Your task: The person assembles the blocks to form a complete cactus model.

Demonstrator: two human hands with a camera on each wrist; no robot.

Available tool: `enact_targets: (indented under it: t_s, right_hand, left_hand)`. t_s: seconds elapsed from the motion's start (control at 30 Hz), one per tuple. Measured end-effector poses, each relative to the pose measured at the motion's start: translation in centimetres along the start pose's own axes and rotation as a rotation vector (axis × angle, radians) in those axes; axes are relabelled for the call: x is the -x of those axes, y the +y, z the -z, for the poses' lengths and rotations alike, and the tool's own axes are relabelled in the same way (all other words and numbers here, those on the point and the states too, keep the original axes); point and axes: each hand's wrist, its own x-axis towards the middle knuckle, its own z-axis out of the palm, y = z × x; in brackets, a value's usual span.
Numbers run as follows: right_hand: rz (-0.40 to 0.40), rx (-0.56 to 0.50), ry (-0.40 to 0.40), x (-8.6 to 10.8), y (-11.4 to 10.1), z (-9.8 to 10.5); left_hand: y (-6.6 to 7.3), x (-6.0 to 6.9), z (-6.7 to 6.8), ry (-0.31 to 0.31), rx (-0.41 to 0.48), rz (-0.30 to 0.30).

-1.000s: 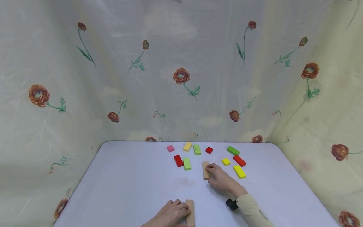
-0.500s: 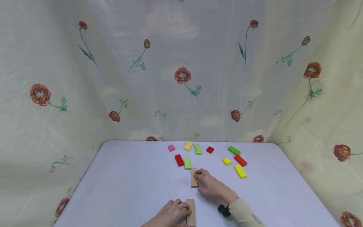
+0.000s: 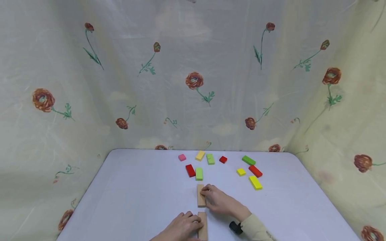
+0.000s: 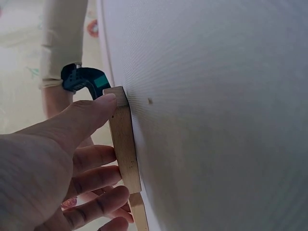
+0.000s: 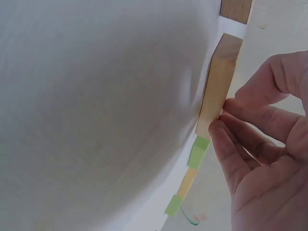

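Two plain wooden blocks lie nearly end to end on the table, with a small gap between them in the head view. My left hand (image 3: 180, 227) holds the nearer wooden block (image 3: 203, 227); in the left wrist view its thumb presses near one end of that block (image 4: 124, 139) and its fingers lie along it. With bent fingers my right hand (image 3: 219, 201) grips the farther wooden block (image 3: 200, 196) by its right side. The right wrist view shows the fingertips against this block (image 5: 217, 86), with the nearer block's end (image 5: 236, 9) beyond the gap.
Beyond the farther block lie a light green block (image 3: 199, 174) and a dark red block (image 3: 190, 170). Several coloured blocks sit farther back, among them a pink one (image 3: 182, 157). At right are a yellow block (image 3: 255, 183) and a red block (image 3: 255, 171). Flowered cloth (image 3: 193, 110) surrounds the table.
My right hand has slid its wooden block left and toward me, bringing it in line with the nearer one. The left hand and its block have stayed in place.
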Motion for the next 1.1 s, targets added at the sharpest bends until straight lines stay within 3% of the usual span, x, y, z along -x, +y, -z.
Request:
enact_targets:
  t_s: [0.3,0.57,1.1]
  right_hand:
    - [0.030,-0.014,0.006,0.3,-0.4,0.1]
    - [-0.006,-0.035,-0.022,0.7,-0.5,0.1]
    - [0.018,-0.003,-0.021,1.5,-0.8,-0.2]
  left_hand:
    - [-0.1,-0.1,0.0,-0.011,-0.001,0.009]
    - [0.0,0.2,-0.3,0.035,-0.029,-0.004]
    - [0.1,-0.2,-0.3,-0.009,0.016,0.055]
